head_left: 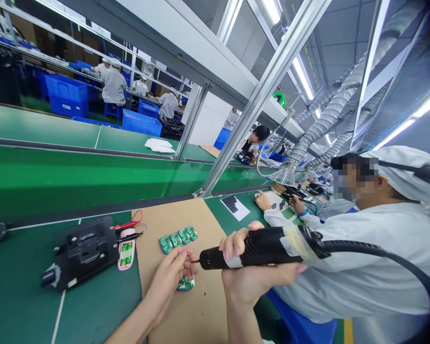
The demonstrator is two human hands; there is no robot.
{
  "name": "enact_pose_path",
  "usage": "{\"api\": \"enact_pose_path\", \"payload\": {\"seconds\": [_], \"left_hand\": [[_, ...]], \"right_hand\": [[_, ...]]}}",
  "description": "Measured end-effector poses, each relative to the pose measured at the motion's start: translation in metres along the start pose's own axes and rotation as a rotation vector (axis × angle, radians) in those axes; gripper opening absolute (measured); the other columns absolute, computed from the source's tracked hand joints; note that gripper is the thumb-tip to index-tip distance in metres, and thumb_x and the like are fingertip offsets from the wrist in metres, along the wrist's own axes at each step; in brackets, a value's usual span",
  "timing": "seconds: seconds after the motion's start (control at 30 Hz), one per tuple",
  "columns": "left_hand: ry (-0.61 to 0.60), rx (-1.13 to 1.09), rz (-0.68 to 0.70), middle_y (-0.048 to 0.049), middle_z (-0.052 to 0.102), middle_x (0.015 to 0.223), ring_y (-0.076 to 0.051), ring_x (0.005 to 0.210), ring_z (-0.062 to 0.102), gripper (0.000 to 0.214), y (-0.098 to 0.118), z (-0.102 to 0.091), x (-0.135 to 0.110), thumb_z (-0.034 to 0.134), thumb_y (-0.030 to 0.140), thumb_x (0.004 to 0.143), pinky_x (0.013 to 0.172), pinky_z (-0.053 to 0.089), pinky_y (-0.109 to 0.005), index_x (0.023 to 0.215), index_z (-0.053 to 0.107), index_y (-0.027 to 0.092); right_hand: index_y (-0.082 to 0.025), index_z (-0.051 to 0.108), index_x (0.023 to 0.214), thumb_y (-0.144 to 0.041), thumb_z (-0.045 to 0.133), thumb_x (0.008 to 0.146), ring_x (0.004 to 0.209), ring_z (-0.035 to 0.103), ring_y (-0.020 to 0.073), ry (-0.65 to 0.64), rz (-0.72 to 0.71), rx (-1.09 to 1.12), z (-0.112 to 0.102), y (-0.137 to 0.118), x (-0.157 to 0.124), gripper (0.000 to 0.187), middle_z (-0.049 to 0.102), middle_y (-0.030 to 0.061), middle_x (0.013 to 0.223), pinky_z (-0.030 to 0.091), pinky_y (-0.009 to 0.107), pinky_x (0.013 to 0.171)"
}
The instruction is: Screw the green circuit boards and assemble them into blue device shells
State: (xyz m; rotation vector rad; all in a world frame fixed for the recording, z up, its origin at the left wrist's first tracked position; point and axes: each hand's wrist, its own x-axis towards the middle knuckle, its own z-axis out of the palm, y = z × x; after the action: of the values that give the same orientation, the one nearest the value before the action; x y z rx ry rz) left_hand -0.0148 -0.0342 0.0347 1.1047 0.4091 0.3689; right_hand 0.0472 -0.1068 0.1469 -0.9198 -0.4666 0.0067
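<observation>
My right hand [252,272] grips a black electric screwdriver [261,248] with a taped body and a thick black cable. Its thin bit points left, ending at the fingertips of my left hand [168,282]. My left hand is curled around a small green circuit board [185,284], which is partly hidden by the fingers. Several similar green boards [177,239] lie in a row on a brown cardboard sheet [186,215]. To the left on the green mat stand a black jig [82,253] and a pink battery holder [126,253].
A co-worker [372,239] in a white smock and cap sits close on the right, hands on the green bench. Beyond lie a green conveyor belt [75,177], aluminium posts [261,100], silver ducting [329,114] and blue crates [66,95].
</observation>
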Motion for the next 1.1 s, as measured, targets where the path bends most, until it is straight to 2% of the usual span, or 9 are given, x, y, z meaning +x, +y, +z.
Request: {"api": "enact_pose_path", "payload": {"seconds": [0.17, 0.23, 0.33, 0.47, 0.53, 0.6, 0.73, 1.0, 1.1], "left_hand": [[-0.028, -0.065, -0.081, 0.0018, 0.049, 0.063, -0.01, 0.053, 0.043, 0.057, 0.012, -0.002, -0.001, 0.066, 0.064, 0.061, 0.052, 0.035, -0.023, 0.085, 0.053, 0.015], [0.011, 0.011, -0.071, 0.0022, 0.049, 0.063, -0.01, 0.051, 0.042, 0.056, 0.014, -0.006, 0.0, 0.062, 0.063, 0.062, 0.05, 0.033, -0.023, 0.087, 0.053, 0.015], [0.182, 0.237, -0.013, -0.0003, 0.051, 0.068, -0.014, 0.052, 0.045, 0.048, 0.014, -0.015, 0.003, 0.046, 0.06, 0.07, 0.051, 0.036, -0.027, 0.092, 0.052, 0.017], [0.363, 0.629, 0.124, -0.0122, 0.06, 0.101, -0.03, 0.09, 0.057, 0.036, 0.019, -0.028, 0.005, 0.032, 0.047, 0.081, 0.081, 0.041, -0.043, 0.098, 0.049, 0.021], [0.356, 0.775, 0.166, -0.0202, 0.058, 0.113, -0.04, 0.106, 0.052, 0.042, 0.02, -0.034, 0.006, 0.035, 0.047, 0.08, 0.091, 0.034, -0.053, 0.104, 0.05, 0.017], [0.32, 0.974, 0.176, -0.0255, 0.058, 0.108, -0.046, 0.105, 0.051, 0.048, 0.019, -0.04, 0.008, 0.037, 0.048, 0.08, 0.09, 0.033, -0.056, 0.105, 0.051, 0.01], [0.256, 1.381, 0.162, -0.0214, 0.061, 0.097, -0.04, 0.097, 0.058, 0.04, 0.014, -0.053, 0.013, 0.035, 0.044, 0.088, 0.083, 0.043, -0.047, 0.102, 0.049, 0.009], [0.316, 1.664, 0.21, -0.0194, 0.061, 0.095, -0.037, 0.097, 0.06, 0.034, 0.013, -0.061, 0.012, 0.04, 0.041, 0.092, 0.083, 0.045, -0.043, 0.097, 0.051, 0.009], [0.34, 1.722, 0.152, -0.0162, 0.062, 0.088, -0.034, 0.09, 0.063, 0.026, 0.016, -0.058, 0.008, 0.034, 0.03, 0.094, 0.077, 0.047, -0.041, 0.092, 0.052, 0.01]], "right_hand": [[-0.022, 0.05, 0.084, -0.087, 0.028, 0.074, 0.033, 0.038, 0.0114, 0.0, -0.026, 0.018, 0.004, 0.007, -0.002, 0.069, 0.04, -0.0059, 0.045, 0.038, 0.023, 0.038], [-0.022, 0.05, 0.086, -0.086, 0.025, 0.076, 0.034, 0.038, 0.0112, 0.041, -0.055, 0.028, 0.001, 0.007, -0.002, 0.069, 0.04, -0.0058, 0.046, 0.039, 0.023, 0.039], [-0.022, 0.051, 0.087, -0.085, 0.024, 0.078, 0.035, 0.037, 0.0108, 0.096, -0.063, 0.036, -0.005, 0.007, -0.004, 0.069, 0.041, -0.0055, 0.046, 0.04, 0.022, 0.04], [-0.022, 0.053, 0.087, -0.086, 0.033, 0.075, 0.034, 0.039, 0.012, 0.033, 0.01, 0.02, -0.012, 0.019, -0.015, 0.068, 0.043, -0.0049, 0.044, 0.04, 0.023, 0.038], [-0.022, 0.052, 0.087, -0.085, 0.036, 0.074, 0.033, 0.038, 0.0119, 0.001, 0.025, 0.03, -0.013, 0.028, -0.021, 0.067, 0.043, -0.0051, 0.044, 0.039, 0.023, 0.036], [-0.022, 0.052, 0.086, -0.085, 0.038, 0.074, 0.032, 0.037, 0.0111, -0.026, 0.026, 0.055, -0.013, 0.036, -0.028, 0.066, 0.043, -0.0054, 0.043, 0.037, 0.022, 0.035], [-0.021, 0.054, 0.086, -0.085, 0.038, 0.074, 0.029, 0.034, 0.0097, -0.072, 0.007, 0.094, -0.014, 0.045, -0.036, 0.067, 0.042, -0.0057, 0.043, 0.034, 0.02, 0.032], [-0.02, 0.053, 0.088, -0.086, 0.036, 0.073, 0.027, 0.033, 0.0096, -0.103, 0.015, 0.136, -0.019, 0.046, -0.044, 0.07, 0.043, -0.0064, 0.043, 0.033, 0.02, 0.03], [-0.019, 0.053, 0.087, -0.085, 0.036, 0.074, 0.027, 0.033, 0.0094, -0.072, 0.006, 0.106, -0.017, 0.039, -0.045, 0.069, 0.042, -0.0068, 0.042, 0.034, 0.02, 0.03]]}}
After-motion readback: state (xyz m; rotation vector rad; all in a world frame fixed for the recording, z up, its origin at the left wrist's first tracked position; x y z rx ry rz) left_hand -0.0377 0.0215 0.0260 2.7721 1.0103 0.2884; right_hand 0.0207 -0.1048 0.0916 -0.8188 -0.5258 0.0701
